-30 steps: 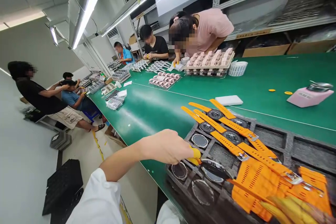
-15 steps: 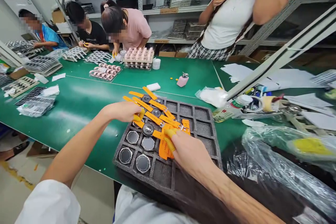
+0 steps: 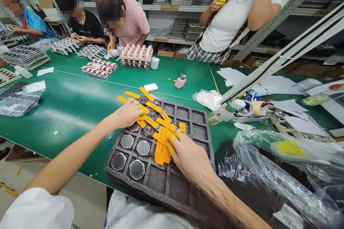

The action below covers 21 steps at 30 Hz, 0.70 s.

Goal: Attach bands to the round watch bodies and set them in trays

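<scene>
A dark foam tray (image 3: 157, 179) with square compartments lies before me, holding several round black watch faces (image 3: 137, 169) at its near left. Over its middle and far left lie several smartwatches (image 3: 148, 130) with orange straps. My left hand (image 3: 129, 113), yellow covers on its fingertips, is closed at the tray's far left, its fingers pinching an orange strap among these watches. My right hand (image 3: 189, 154), also with yellow finger covers, is closed on loose orange watch straps (image 3: 162, 152) bunched over the middle of the tray. Its fingers partly hide them.
Co-workers sit and stand across the green table (image 3: 80, 105). Pink watches in a stacked tray (image 3: 136, 57), a pink bottle (image 3: 180, 81) and a white block (image 3: 151, 87) stand beyond. Clear plastic bags (image 3: 268, 164) and a slanted white pole (image 3: 285, 57) are at my right.
The view has shifted, so the scene sits further left. My left hand has moved slightly up relative to the nearest orange-strapped watch, which now lies lower among the others. My right hand stays at the straps.
</scene>
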Each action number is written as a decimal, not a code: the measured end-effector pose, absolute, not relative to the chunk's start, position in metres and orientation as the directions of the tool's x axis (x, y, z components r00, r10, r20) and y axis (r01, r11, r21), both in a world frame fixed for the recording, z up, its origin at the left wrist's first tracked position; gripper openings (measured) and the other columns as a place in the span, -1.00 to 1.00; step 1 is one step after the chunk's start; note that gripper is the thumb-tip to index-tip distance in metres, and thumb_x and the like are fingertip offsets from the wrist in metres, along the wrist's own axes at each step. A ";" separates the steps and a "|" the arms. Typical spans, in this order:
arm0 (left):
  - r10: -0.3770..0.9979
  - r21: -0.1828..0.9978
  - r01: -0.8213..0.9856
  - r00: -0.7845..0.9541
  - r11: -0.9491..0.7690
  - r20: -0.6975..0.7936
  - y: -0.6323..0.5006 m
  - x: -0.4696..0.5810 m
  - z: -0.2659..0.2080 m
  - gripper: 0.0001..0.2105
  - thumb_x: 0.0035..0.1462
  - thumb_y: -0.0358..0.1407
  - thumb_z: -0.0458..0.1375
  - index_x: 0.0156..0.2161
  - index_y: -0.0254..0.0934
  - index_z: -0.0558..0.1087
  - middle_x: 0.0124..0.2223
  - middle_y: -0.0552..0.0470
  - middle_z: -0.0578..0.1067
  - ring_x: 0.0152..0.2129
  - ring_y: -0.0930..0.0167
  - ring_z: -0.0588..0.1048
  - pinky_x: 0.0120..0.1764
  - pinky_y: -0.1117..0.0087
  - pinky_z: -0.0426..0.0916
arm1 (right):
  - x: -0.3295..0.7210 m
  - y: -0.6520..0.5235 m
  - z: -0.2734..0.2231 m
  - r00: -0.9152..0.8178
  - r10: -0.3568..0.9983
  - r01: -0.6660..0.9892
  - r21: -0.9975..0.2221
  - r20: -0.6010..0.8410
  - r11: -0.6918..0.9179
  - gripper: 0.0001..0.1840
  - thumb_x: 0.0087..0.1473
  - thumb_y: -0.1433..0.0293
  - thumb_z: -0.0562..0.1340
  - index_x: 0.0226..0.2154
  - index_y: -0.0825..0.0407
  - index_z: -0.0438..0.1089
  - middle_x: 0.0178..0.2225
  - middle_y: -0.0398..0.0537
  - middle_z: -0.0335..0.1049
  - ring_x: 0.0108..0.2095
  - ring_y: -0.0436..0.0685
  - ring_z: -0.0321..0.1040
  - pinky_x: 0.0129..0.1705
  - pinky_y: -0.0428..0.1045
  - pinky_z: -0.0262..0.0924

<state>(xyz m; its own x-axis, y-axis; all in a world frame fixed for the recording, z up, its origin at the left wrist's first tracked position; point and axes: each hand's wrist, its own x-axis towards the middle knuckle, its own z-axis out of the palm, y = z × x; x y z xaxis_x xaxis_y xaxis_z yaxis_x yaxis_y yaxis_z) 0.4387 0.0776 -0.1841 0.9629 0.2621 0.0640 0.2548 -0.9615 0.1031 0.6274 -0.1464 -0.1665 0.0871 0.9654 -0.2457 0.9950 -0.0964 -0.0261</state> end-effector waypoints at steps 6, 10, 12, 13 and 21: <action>0.420 0.014 0.429 0.877 -0.903 0.234 0.039 0.393 -0.203 -0.79 0.42 -0.28 0.07 -0.20 -0.30 0.52 -0.13 -0.19 0.56 -0.19 0.15 0.45 -0.16 0.15 0.32 | 0.650 -0.152 -0.162 0.129 0.982 0.992 0.021 -0.135 -0.128 -0.80 0.39 0.44 0.15 -0.05 0.04 0.48 -0.05 0.12 0.45 -0.08 0.27 0.43 -0.28 0.03 0.27; 0.432 -0.101 0.430 0.902 -0.897 0.004 0.025 0.389 -0.183 -0.83 0.37 -0.36 0.11 -0.16 -0.29 0.57 -0.20 -0.15 0.56 -0.21 0.15 0.48 -0.23 0.15 0.27 | 0.657 -0.150 -0.153 0.039 0.993 0.997 -0.055 -0.109 -0.045 -0.85 0.36 0.44 0.20 -0.09 0.05 0.48 -0.12 0.11 0.44 -0.14 0.25 0.41 -0.27 0.04 0.25; 0.445 -0.122 0.435 0.892 -0.892 -0.082 0.022 0.395 -0.175 -0.84 0.34 -0.35 0.13 -0.19 -0.29 0.58 -0.19 -0.17 0.56 -0.17 0.12 0.49 -0.24 0.14 0.28 | 0.649 -0.152 -0.151 -0.093 0.993 0.988 -0.132 -0.076 0.083 -0.83 0.33 0.45 0.24 -0.04 0.03 0.47 -0.08 0.10 0.44 -0.11 0.26 0.39 -0.19 0.07 0.26; 0.455 -0.126 0.441 0.883 -0.889 -0.114 0.021 0.398 -0.172 -0.83 0.34 -0.33 0.13 -0.19 -0.30 0.58 -0.18 -0.19 0.56 -0.15 0.10 0.50 -0.23 0.14 0.28 | 0.644 -0.154 -0.151 -0.163 0.985 0.975 -0.161 -0.060 0.152 -0.81 0.31 0.45 0.26 -0.03 0.01 0.46 -0.06 0.09 0.44 -0.10 0.26 0.38 -0.14 0.08 0.25; 0.474 -0.125 0.457 0.845 -0.881 -0.247 0.029 0.420 -0.161 -0.79 0.28 -0.31 0.16 -0.11 -0.38 0.59 0.00 -0.30 0.56 0.01 0.01 0.48 -0.15 0.09 0.35 | 0.608 -0.161 -0.173 -0.369 0.926 0.927 -0.110 -0.080 0.359 -0.86 0.28 0.37 0.32 -0.12 0.07 0.50 -0.04 0.09 0.49 -0.08 0.30 0.33 -0.11 0.17 0.16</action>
<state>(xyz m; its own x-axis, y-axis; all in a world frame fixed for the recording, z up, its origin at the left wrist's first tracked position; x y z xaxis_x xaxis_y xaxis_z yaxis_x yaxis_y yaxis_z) 0.4204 0.0287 -0.1610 0.8455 0.4736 -0.2467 0.4568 -0.8807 -0.1253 0.6081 -0.1609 -0.1735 -0.3686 0.9261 -0.0800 0.9267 0.3594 -0.1096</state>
